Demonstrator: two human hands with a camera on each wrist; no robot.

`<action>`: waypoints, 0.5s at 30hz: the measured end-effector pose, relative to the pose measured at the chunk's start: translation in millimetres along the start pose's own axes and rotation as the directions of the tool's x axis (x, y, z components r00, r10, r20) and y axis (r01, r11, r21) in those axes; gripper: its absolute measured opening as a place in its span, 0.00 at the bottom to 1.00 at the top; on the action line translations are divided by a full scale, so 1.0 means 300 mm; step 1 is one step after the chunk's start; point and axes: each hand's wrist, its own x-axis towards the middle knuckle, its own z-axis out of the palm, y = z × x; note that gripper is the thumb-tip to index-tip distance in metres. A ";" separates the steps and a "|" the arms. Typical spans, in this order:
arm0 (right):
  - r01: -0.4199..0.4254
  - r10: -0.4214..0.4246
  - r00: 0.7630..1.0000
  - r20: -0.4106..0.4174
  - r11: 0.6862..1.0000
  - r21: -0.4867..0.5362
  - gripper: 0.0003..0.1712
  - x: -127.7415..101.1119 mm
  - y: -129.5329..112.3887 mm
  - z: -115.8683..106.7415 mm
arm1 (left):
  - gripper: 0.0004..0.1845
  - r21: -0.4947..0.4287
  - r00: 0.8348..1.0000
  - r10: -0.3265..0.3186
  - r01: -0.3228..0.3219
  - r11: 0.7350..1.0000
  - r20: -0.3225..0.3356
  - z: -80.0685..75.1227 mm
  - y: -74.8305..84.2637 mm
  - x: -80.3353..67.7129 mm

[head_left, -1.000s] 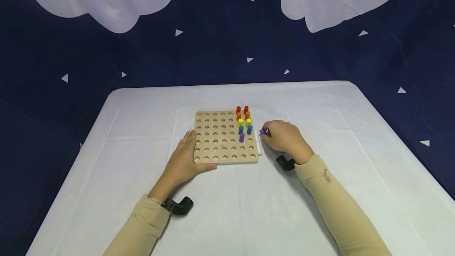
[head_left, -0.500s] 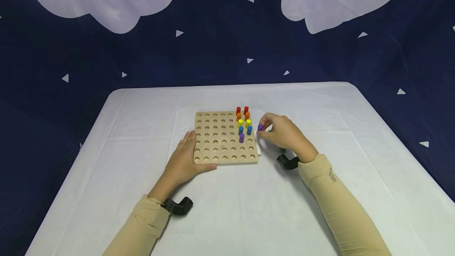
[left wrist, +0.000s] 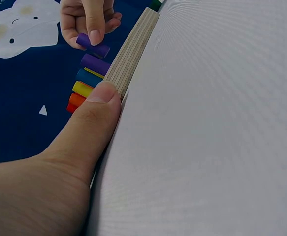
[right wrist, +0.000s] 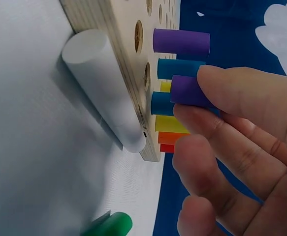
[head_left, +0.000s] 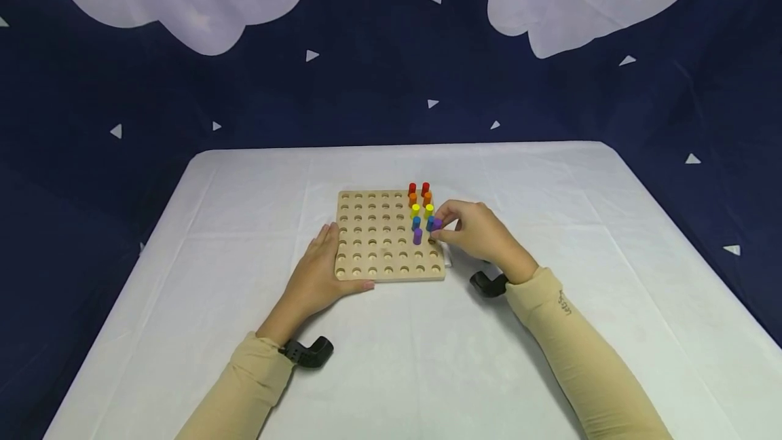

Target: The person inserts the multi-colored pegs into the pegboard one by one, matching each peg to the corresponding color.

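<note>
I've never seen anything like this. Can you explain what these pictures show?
There is no machine at work here, just a person, bare-handed. The wide picture is taken from the head, looking down; the closer ones from the left and right wrists. On the white table lies a wooden board with rows of holes. Pegs in red, orange, yellow, blue and purple stand in it. The left hand rests against its near left corner. The right hand pinches another purple peg, not yet in a hole.
</note>
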 end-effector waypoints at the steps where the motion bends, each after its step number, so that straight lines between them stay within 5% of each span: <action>1: -0.001 0.001 1.000 0.003 1.000 0.001 0.10 0.000 0.000 0.001 | 0.74 0.001 1.000 0.000 0.000 1.000 0.001 0.000 0.000 0.000; 15: 0.001 -0.001 0.998 0.058 1.000 0.009 0.10 -0.001 0.000 0.022 | 0.74 0.004 1.000 0.001 -0.001 1.000 0.004 -0.003 0.005 0.000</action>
